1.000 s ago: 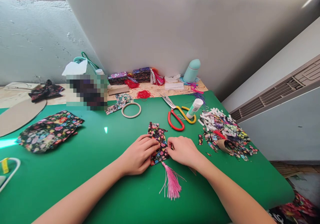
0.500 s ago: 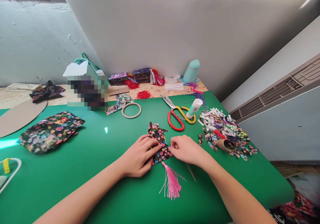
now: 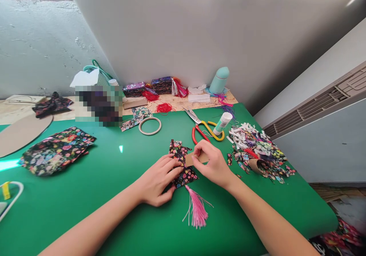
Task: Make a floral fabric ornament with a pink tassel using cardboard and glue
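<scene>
A black floral fabric piece lies on the green tabletop, with a pink tassel at its near edge. My left hand rests on the left side of the fabric, fingers stretched out. My right hand pinches a small brown cardboard strip between thumb and fingers. The strip's left end is over the fabric's right side; part of it is hidden behind my fingers. Scissors with red and yellow handles lie just beyond my right hand, beside a glue stick.
A heap of fabric and paper scraps sits to the right. A tape roll lies beyond my left hand. Floral cloth is at left. Along the back stand stacked fabric pieces, red thread and a turquoise bottle.
My right hand has moved slightly up and turned, showing the cardboard strip in its pinch over the fabric. My left hand has stayed almost still on the fabric.
</scene>
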Tool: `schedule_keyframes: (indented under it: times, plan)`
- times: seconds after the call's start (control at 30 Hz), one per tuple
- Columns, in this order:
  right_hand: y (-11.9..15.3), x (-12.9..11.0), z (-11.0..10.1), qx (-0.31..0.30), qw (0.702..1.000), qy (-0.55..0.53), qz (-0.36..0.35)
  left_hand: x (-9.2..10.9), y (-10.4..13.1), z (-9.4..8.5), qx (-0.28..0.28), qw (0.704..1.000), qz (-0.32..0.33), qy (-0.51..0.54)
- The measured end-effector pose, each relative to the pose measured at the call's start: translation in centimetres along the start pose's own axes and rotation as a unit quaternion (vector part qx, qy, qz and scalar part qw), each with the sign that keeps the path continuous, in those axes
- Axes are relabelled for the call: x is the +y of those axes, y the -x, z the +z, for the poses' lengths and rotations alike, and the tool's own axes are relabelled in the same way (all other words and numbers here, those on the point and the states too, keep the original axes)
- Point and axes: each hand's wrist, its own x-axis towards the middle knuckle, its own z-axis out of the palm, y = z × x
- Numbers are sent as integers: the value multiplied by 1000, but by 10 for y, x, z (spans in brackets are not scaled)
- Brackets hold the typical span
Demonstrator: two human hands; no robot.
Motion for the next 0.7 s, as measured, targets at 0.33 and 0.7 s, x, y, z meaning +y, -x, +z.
schedule_keyframes:
  times: [0.33,0.7]
  plan:
    - [1,3,6,-54,998,-17,21,1,0,2,29,999,-14,-16]
    - [2,3,-1,-77,997,-4,25,1,0,3,27,999,-22,-22]
